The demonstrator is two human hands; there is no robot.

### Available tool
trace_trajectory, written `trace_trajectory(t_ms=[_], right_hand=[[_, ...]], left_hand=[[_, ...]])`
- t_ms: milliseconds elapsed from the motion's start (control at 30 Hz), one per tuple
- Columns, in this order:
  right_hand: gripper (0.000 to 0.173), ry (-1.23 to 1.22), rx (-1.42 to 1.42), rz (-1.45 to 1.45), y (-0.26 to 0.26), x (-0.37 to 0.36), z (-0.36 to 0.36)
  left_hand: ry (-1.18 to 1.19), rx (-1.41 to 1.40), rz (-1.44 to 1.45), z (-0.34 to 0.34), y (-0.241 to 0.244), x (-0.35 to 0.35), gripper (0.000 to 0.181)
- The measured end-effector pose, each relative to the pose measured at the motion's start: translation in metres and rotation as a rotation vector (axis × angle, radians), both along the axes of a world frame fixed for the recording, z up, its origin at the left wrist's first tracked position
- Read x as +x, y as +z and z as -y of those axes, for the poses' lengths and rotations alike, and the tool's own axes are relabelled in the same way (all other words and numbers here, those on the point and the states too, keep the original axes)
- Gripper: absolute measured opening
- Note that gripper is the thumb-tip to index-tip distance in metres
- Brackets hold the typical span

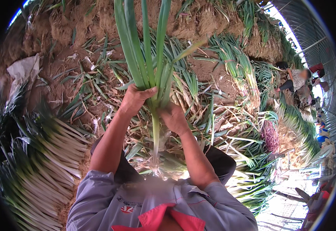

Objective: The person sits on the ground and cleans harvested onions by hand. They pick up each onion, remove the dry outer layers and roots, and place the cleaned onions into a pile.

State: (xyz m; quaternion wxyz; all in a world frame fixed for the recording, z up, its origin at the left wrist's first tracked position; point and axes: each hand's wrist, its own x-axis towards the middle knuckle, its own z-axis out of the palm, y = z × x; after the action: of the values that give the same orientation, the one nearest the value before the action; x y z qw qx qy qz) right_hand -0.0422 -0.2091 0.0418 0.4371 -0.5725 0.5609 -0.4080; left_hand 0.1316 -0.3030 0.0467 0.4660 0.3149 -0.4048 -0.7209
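Observation:
A large green onion [155, 127] stands upright before me, its broad green leaves spread at the top and its pale stalk pointing down towards my lap. My left hand [137, 99] grips the base of the leaves, thumb across the front. On the stalk's other side, my right hand [172, 117] is at the leaf base, slightly lower and blurred; its fingertips are partly hidden, so its hold is unclear. Loose leaves and peelings [139, 138] lie on the ground behind and below the stalk.
Rows of green onions with white stalks [55, 156] lie at left. Tied bundles [237, 66] lie at upper right, more onions [243, 173] at right, and a purple net or string bundle [269, 135] beyond. A white plastic sheet [24, 69] lies upper left. Another person [296, 79] sits far right.

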Motion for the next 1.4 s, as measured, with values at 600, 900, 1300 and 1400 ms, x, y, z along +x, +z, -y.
trace_trajectory(t_ms=[600,900,1300,1400], right_hand=[[0.059,0.141,0.252,-0.647,-0.117,-0.075,-0.151],[0.097,-0.108,-0.279,-0.388,0.038,-0.055,0.028],[0.037,-0.757,0.107,-0.763,0.014,-0.185,0.033],[0.062,-0.156,0.232,-0.845,-0.017,-0.133,-0.022]], left_hand=[[0.151,-0.002,-0.109,0.018,0.021,0.045,0.03],[-0.222,-0.068,0.062,-0.007,0.006,0.002,0.038],[-0.092,-0.148,0.321,-0.007,-0.003,-0.006,0.016],[0.081,-0.086,0.243,0.012,-0.004,0.004,0.016]])
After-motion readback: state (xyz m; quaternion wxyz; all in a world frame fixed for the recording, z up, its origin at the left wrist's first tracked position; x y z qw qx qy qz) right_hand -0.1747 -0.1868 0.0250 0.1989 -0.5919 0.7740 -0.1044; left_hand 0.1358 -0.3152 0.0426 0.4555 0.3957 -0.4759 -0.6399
